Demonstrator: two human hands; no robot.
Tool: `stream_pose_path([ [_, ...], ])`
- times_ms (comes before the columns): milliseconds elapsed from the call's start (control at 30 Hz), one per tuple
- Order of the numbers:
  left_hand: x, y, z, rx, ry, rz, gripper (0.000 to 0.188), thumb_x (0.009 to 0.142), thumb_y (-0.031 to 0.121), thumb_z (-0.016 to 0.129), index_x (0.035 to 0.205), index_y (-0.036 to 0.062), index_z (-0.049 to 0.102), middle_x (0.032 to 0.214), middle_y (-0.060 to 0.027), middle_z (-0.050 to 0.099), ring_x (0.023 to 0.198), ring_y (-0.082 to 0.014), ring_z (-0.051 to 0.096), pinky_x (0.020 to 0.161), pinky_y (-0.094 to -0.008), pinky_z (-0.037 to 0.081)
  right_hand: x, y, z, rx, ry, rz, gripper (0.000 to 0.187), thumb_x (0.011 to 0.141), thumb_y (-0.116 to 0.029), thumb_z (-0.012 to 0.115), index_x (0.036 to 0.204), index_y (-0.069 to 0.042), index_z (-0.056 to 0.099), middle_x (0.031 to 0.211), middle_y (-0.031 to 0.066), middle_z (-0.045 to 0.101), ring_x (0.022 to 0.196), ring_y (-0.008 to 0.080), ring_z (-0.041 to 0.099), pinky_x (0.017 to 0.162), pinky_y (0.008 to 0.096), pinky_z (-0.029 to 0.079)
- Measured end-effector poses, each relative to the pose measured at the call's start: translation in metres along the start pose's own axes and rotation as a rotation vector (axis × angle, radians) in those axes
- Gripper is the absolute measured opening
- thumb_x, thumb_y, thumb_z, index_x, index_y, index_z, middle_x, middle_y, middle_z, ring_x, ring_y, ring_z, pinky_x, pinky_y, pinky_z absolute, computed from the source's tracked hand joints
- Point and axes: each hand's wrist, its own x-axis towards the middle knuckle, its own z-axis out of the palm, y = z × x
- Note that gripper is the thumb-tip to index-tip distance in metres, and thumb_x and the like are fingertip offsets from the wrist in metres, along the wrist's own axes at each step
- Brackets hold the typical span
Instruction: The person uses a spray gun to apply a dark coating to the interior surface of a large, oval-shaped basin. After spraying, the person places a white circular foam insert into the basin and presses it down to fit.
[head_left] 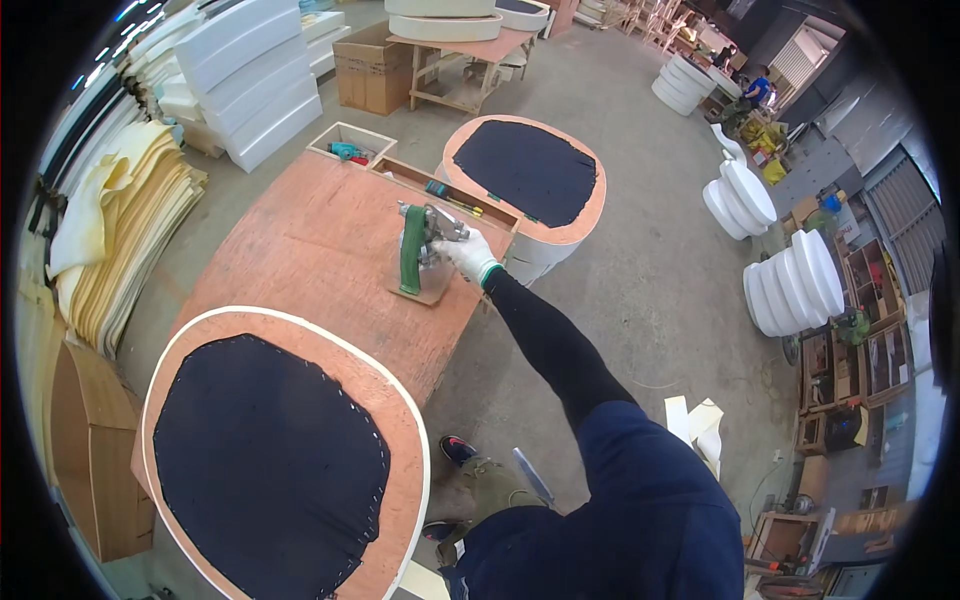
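One plywood worktable [310, 240], the largest item on my remote feed, extends from 8 to 11 o'clock. Across its near end, at 8 o'clock, lies a pale-rimmed rounded panel [270, 460]; its centre is black fabric, with small bright marks along the edge. Between 12 and 1 o'clock, I record a smaller rounded piece [525, 172], likewise black-centred, just beyond the table's far edge. A narrow wooden tray [388, 160] runs along that edge at 11 o'clock.

At 10 o'clock from centre is the metal hand tool with a green side [411, 250], at the table's right-hand part; I cannot tell whether it touches the surface. My right hand [468, 254], white-gloved, is closed around its grip. The left hand is outside my view; its state I cannot tell. Smallest noted: a teal power tool [347, 151] in the tray's left compartment.
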Motion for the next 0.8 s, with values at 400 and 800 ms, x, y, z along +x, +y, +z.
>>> stream_pose_path([
  [400, -0.050, -0.133, -0.033, -0.038, -0.062, -0.018, 0.030, 0.097, 0.033, 0.049, 0.104, 0.0063, 0.060, 0.095, -0.0170, 0.065, 0.084, -0.0341, 0.063, 0.070, -0.0451, 0.049, -0.231, -0.284, 0.047, -0.087, -0.201, -0.256, 0.022, 0.088, -0.025, 0.068, 0.092, -0.003, 0.069, 0.068, -0.0006, 0.063, 0.052, 0.0062, 0.053, 0.047, 0.0229, 0.043],
  [800, -0.148, -0.434, -0.001, -0.332, -0.332, -0.584, 0.021, 0.093, 0.026, 0.054, 0.088, 0.0072, 0.061, 0.073, -0.0105, 0.061, 0.062, -0.0247, 0.058, 0.052, -0.0367, 0.047, -0.385, -0.315, 0.209, -0.336, -0.540, -0.240, 0.025, 0.087, -0.026, 0.067, 0.089, -0.001, 0.068, 0.068, 0.0048, 0.065, 0.057, 0.0102, 0.062, 0.051, 0.0267, 0.050],
])
